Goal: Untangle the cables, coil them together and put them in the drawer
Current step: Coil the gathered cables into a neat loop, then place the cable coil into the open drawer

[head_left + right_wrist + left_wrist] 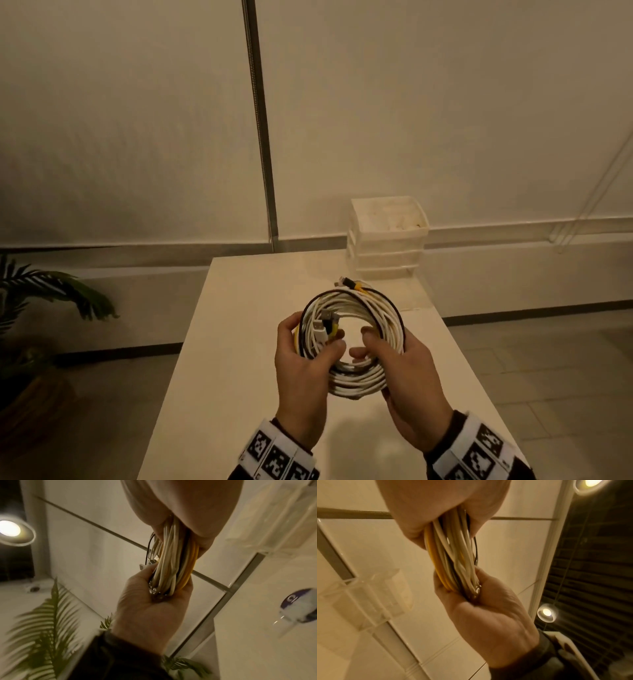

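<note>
A round coil of white, yellow and black cables [359,378] hangs above the white table [246,342], held between both hands. My left hand [311,339] grips its left side, thumb over several plug ends [325,320] inside the ring. My right hand [380,346] grips the right side, thumb and a finger reaching through the centre. More plugs [349,282] stick out at the coil's far edge. The wrist views show the bundle [453,555] [173,561] edge-on, clamped in both fists. The translucent drawer unit [387,240] stands at the table's far right.
A potted palm [51,291] stands on the floor left of the table. White wall panels with a metal strip [260,137] rise behind. The table's left edge and far edge are close to the hands.
</note>
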A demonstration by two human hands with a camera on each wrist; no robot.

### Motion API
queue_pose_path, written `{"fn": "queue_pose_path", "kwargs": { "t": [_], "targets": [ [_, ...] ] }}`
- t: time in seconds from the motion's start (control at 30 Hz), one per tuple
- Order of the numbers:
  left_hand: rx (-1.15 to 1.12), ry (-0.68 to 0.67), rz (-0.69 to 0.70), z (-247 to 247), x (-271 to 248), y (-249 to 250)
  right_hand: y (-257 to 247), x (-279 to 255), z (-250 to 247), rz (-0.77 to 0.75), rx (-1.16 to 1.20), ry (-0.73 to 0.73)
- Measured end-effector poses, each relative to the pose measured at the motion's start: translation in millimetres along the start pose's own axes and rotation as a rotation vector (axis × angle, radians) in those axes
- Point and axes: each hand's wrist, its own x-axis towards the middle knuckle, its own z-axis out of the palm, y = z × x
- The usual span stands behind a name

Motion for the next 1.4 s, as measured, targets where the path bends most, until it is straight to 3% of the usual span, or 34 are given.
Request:
{"fn": "queue_pose_path", "kwargs": {
  "t": [0.1, 0.2, 0.33, 0.5, 0.7, 0.9, 1.07, 1.4],
  "targets": [
    [0.115, -0.14, -0.132, -21.3, 1.8, -4.3, 11.6, -2.3, -15.4, -0.027, -0.127, -0.008],
    [0.07, -0.262, -0.37, -33.3, 6.2, -9.0, 26.8, -0.6, -34.4, 0.008, -0.157, 0.01],
    [-0.081, -0.252, -0.524, -24.8, 13.6, -27.2, 40.0, 6.3, -52.9, -0.006, -0.164, 0.044],
    [-0.261, -0.248, -0.565, -2.2, 29.0, -57.0, 42.3, 32.1, -81.5, -0.03, -0.146, 0.062],
    [-0.274, -0.217, -0.561, 38.3, 60.0, -103.9, 54.1, 91.3, -128.2, 0.048, -0.074, 0.055],
    [0.075, -0.184, -0.61, 86.6, 102.1, -144.4, 71.6, 178.1, -195.3, 0.219, -0.029, -0.062],
    [0.185, -0.069, -0.642, 126.1, 151.1, -182.4, 70.3, 247.3, -228.4, 0.28, -0.035, -0.132],
    [0.354, -0.016, -0.658, 160.2, 278.3, -217.5, 78.7, 389.2, -224.8, 0.549, 0.066, -0.125]
  ]
}}
